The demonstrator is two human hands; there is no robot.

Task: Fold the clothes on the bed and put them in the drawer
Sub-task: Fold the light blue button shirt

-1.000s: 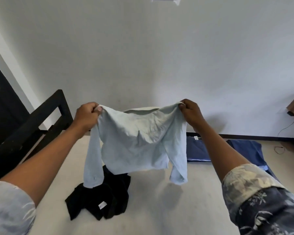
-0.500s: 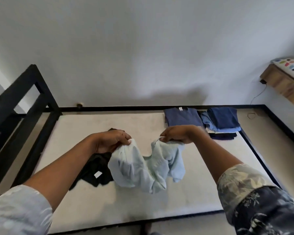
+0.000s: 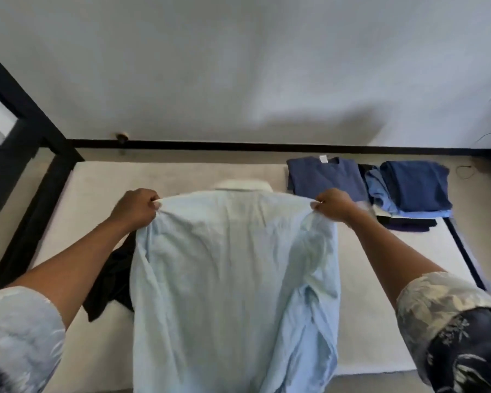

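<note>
Pale blue shirt (image 3: 233,279) is held spread over the mattress (image 3: 182,177), collar toward 12 o'clock, hem cut off at 6. Its shoulders are pinched, by the left hand (image 3: 135,207) at 10 o'clock and the right hand (image 3: 333,205) at 2. Black garment (image 3: 111,282) is partly covered at 9. Folded navy top (image 3: 323,177) and folded stack (image 3: 411,194) are noted at 1 to 2 o'clock.

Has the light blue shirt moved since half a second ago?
Yes. The light blue shirt was bunched right of the black garment; now spread open, its left edge covers that garment's right side.
</note>
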